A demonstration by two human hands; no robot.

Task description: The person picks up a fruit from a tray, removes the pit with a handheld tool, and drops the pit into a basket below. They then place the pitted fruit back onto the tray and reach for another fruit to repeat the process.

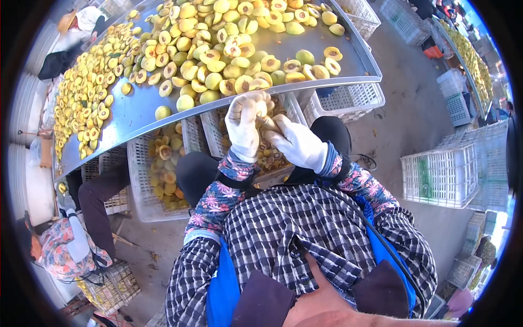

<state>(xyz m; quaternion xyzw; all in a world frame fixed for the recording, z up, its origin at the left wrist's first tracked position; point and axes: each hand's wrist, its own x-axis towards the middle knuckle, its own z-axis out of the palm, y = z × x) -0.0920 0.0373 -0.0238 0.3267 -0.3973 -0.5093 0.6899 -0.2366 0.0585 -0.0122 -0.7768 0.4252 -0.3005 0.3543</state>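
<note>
My left hand (244,122), in a white glove with stained fingers, is closed just below the rim of the metal table (229,102). What it grips is mostly hidden by the curled fingers. My right hand (298,143), also gloved, meets it from the right. Its fingers are closed around a small brownish thing (269,124), perhaps a short handle. Both hands are above a crate (295,109) of fruit pieces between my knees. Halved yellow-green stone fruit (215,65), many showing brown stones or hollows, is heaped on the table in front.
A white crate (139,188) of fruit stands left of my knees, and another crate (348,103) sits under the table's right corner. Stacked crates (441,174) stand on the floor at right. A person in a floral top (60,240) sits at left.
</note>
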